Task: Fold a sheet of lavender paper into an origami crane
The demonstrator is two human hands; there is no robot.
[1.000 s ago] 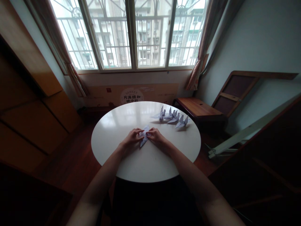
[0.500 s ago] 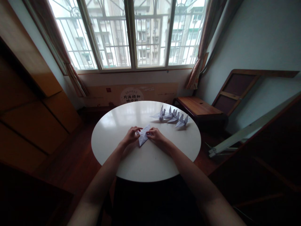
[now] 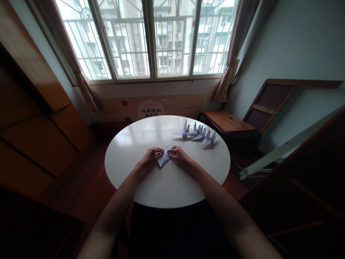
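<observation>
A folded sheet of white paper (image 3: pixel 164 160), roughly diamond-shaped, lies on the white oval table (image 3: pixel 172 190) with one point toward me. My left hand (image 3: pixel 153 154) pinches its left side, thumb and fingers closed on the fold. On the opposite edge, my right hand (image 3: pixel 177 153) grips the paper between thumb and fingertips. The fingers cover parts of both side edges, and the far tip shows between the hands. Several folded paper cranes (image 3: pixel 198 133) stand grouped toward the far right of the tabletop.
A low wooden stool or bench (image 3: pixel 229 121) stands beyond the table's right side. Leaning by the wall is a wooden frame with dark panels (image 3: pixel 272 100). A printed cardboard panel (image 3: pixel 113 108) sits below the window, and wooden cabinets (image 3: pixel 64 140) line the left.
My left fingers have come down and inward over the paper's left edge. My right hand stays nearly where it was; the cranes are unmoved.
</observation>
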